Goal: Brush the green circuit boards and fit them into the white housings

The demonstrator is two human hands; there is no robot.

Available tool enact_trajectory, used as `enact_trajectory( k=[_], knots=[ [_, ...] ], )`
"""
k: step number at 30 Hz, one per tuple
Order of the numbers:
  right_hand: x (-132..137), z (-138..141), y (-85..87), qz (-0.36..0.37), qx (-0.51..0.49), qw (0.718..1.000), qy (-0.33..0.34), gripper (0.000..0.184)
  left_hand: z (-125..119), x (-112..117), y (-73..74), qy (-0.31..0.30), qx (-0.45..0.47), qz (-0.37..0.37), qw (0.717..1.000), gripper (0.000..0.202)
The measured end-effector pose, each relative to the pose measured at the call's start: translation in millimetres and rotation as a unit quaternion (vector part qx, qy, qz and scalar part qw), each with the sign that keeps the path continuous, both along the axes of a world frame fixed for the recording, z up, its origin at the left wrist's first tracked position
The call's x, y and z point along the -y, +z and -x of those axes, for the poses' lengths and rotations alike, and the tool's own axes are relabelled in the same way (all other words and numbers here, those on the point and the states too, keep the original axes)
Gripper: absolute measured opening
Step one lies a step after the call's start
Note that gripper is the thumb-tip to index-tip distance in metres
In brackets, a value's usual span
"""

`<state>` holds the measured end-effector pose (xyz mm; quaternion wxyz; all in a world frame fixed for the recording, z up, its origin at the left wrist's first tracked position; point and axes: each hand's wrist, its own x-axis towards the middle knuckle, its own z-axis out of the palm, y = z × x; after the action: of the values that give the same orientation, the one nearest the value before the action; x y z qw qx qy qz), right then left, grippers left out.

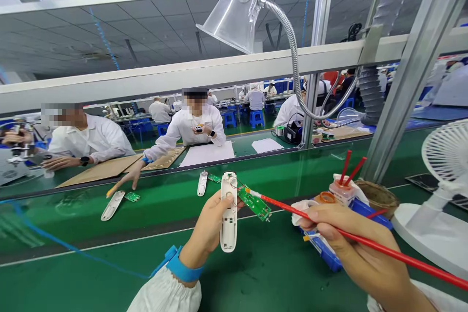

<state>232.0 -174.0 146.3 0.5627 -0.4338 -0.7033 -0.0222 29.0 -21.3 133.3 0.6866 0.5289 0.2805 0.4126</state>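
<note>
My left hand (210, 224) is closed around a white plastic housing half (229, 234), held upright with its hollow inside facing me. Thin wires run from the housing to a green circuit board (254, 203), which hangs at a tilt just to its right. In my right hand (358, 243) is a long red-handled brush (288, 208), gripped like a pen. Its tip meets or nearly meets the upper end of the board; exact contact cannot be made out. A blue wrist strap (185, 265) circles my left wrist.
A blue tray (331, 256) with a bottle (343, 190) holding red sticks stands at right, beside a white fan (435, 204). Other housings (113, 205) with boards lie on the green belt (157, 195). A co-worker's hand (127, 178) reaches over it. A fume hood (234, 9) hangs above.
</note>
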Motion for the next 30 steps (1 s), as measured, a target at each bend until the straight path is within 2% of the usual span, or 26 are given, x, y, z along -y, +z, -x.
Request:
enact_trajectory(
  k=[7,15,20,24,27,30],
  knots=[
    [-3,3,-5.8,0.020,0.019,1.000,-0.002,0.026,-1,7,2.2,-0.014,-0.005,0.020,1.000,0.015],
    [-1,6,1.5,0.006,0.053,0.996,-0.069,0.015,2,10,3.5,-0.041,-0.008,0.013,0.999,0.016],
    [2,2,4.2,0.024,0.055,0.995,-0.084,0.016,1,12,6.3,-0.039,0.004,0.018,0.999,0.016],
    [-1,0,5.3,0.014,0.066,0.990,-0.122,0.013,0,13,7.9,-0.034,0.024,0.039,0.998,0.015],
    [-1,-10,3.5,0.042,0.031,0.985,-0.166,0.012,1,11,9.1,-0.031,0.041,0.053,0.997,0.014],
    [4,-35,-4.6,0.099,-0.114,0.963,-0.224,0.020,5,9,11.9,-0.034,0.072,0.077,0.994,0.017]
  ],
)
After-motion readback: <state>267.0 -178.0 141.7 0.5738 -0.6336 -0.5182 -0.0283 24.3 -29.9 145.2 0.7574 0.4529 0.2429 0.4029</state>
